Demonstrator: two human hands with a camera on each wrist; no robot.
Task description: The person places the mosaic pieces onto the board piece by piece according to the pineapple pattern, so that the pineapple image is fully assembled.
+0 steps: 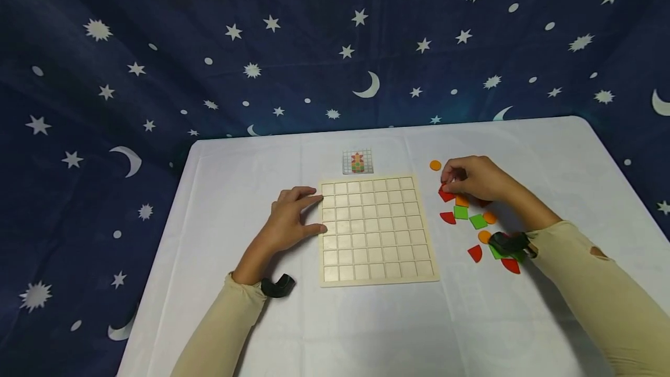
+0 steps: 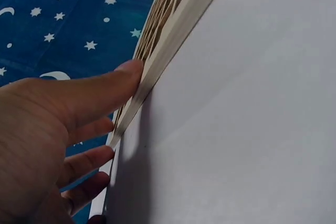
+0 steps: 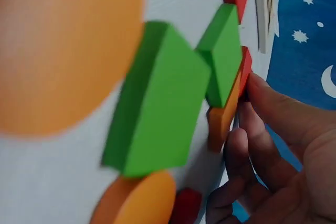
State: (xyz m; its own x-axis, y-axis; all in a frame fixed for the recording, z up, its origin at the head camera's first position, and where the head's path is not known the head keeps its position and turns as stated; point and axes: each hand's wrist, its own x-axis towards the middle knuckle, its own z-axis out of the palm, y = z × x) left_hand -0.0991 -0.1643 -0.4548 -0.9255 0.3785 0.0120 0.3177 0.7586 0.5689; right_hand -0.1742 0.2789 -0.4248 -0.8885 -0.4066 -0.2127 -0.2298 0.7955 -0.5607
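A pale wooden grid board (image 1: 377, 228) lies flat on the table. At its left edge is my left hand (image 1: 289, 223), fingers extended; in the left wrist view the thumb (image 2: 126, 72) rests on the board's rim. To the right of the board, my right hand (image 1: 478, 178) pinches a red flat piece (image 1: 446, 194) between thumb and fingers. In the right wrist view this red piece (image 3: 245, 66) is partly hidden behind an orange piece (image 3: 224, 114) and a green square (image 3: 223, 51). Just below the right fingers lie the orange piece (image 1: 462, 201) and a green square (image 1: 460, 212).
A small pattern card (image 1: 357, 162) lies behind the board. Several more pieces are scattered at the right, among them an orange disc (image 1: 435, 165) and a red quarter circle (image 1: 475, 253); some are hidden under the right wrist. A starry dark blue cloth (image 1: 314, 45) hangs behind the table.
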